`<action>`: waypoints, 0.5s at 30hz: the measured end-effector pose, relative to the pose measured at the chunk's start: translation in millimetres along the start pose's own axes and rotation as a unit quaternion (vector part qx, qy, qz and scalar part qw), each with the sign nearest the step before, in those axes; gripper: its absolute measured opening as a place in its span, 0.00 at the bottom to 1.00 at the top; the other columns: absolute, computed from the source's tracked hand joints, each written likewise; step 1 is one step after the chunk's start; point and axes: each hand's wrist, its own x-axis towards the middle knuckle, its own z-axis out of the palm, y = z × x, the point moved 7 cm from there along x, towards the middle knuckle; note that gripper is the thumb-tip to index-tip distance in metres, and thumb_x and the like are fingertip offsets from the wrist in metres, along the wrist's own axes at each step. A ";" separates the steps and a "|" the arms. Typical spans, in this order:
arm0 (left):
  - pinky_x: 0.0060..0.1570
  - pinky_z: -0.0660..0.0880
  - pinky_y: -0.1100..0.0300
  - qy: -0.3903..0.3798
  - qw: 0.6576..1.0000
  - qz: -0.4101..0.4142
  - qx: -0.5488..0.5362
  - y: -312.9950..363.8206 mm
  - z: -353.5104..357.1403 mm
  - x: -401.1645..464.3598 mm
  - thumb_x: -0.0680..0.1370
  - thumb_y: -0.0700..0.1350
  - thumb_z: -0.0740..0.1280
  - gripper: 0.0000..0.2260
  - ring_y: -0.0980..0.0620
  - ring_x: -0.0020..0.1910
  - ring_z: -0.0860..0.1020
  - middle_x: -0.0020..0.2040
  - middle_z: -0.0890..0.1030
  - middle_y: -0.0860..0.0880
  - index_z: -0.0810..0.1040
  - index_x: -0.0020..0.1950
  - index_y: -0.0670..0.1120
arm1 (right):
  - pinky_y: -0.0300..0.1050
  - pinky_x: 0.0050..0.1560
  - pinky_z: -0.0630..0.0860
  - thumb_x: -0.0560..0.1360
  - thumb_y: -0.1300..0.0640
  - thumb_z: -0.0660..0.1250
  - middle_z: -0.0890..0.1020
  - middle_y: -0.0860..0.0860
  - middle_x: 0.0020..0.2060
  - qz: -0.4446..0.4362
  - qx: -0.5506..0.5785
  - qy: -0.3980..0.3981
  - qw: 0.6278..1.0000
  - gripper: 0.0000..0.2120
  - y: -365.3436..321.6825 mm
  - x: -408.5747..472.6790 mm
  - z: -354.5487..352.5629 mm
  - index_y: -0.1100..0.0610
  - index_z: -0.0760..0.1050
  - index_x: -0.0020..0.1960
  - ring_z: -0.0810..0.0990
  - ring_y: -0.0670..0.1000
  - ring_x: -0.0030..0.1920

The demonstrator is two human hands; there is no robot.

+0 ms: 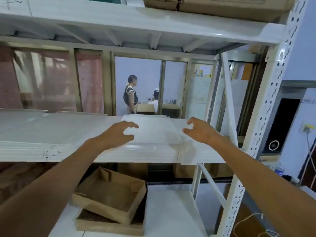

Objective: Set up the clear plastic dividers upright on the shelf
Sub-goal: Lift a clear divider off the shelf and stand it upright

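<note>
A clear plastic divider (153, 130) lies flat on the white middle shelf (51, 134), near the shelf's right end. My left hand (118, 134) hovers over the divider's left edge with its fingers spread and curled, holding nothing. My right hand (200, 130) is over the divider's right edge, fingers also curled apart and empty. Whether either hand touches the plastic I cannot tell. More flat sheets (30, 117) lie at the shelf's far left.
A white perforated upright post (273, 103) and a diagonal brace (229, 103) bound the shelf on the right. The upper shelf (136, 28) carries cardboard boxes. Open cardboard trays (111, 199) sit on the lower shelf. Behind the rack, through glass, a person (130, 94) stands.
</note>
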 end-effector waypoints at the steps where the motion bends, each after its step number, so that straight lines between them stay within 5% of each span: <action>1: 0.68 0.59 0.57 -0.034 0.999 -0.037 0.020 -10.2 13.0 3.1 0.78 0.51 0.66 0.18 0.51 0.71 0.65 0.73 0.66 0.51 0.68 0.67 0.62 | 0.44 0.53 0.69 0.77 0.48 0.65 0.73 0.56 0.65 0.032 0.001 -0.025 0.999 0.24 10.3 4.6 3.9 0.57 0.67 0.69 0.74 0.56 0.59; 3: 0.74 0.51 0.46 -0.114 0.981 -0.112 0.113 -31.6 39.9 6.4 0.78 0.62 0.58 0.23 0.46 0.77 0.54 0.79 0.54 0.49 0.58 0.73 0.65 | 0.44 0.47 0.74 0.76 0.51 0.66 0.78 0.56 0.55 0.086 0.000 -0.061 0.994 0.21 28.1 13.0 11.3 0.60 0.69 0.65 0.77 0.54 0.49; 6: 0.73 0.39 0.40 -0.176 0.945 -0.166 0.220 -47.4 67.7 6.2 0.79 0.64 0.43 0.25 0.44 0.78 0.43 0.80 0.44 0.49 0.45 0.76 0.65 | 0.39 0.33 0.72 0.76 0.54 0.66 0.76 0.54 0.40 0.128 0.018 -0.064 0.989 0.11 36.9 17.5 16.1 0.62 0.72 0.51 0.75 0.50 0.35; 10: 0.73 0.39 0.39 -0.181 0.942 -0.151 0.239 -43.8 72.3 9.8 0.80 0.62 0.40 0.24 0.43 0.78 0.42 0.80 0.43 0.49 0.43 0.77 0.64 | 0.45 0.44 0.81 0.74 0.60 0.67 0.79 0.58 0.42 0.159 0.098 -0.059 0.981 0.08 38.2 30.6 26.7 0.62 0.74 0.51 0.81 0.54 0.39; 15: 0.73 0.39 0.39 -0.185 0.938 -0.149 0.254 -29.6 77.4 6.3 0.79 0.65 0.39 0.26 0.42 0.78 0.42 0.80 0.43 0.49 0.42 0.77 0.63 | 0.44 0.41 0.79 0.73 0.61 0.66 0.75 0.58 0.36 0.210 0.187 -0.048 0.958 0.08 34.4 39.4 41.7 0.60 0.68 0.38 0.76 0.54 0.34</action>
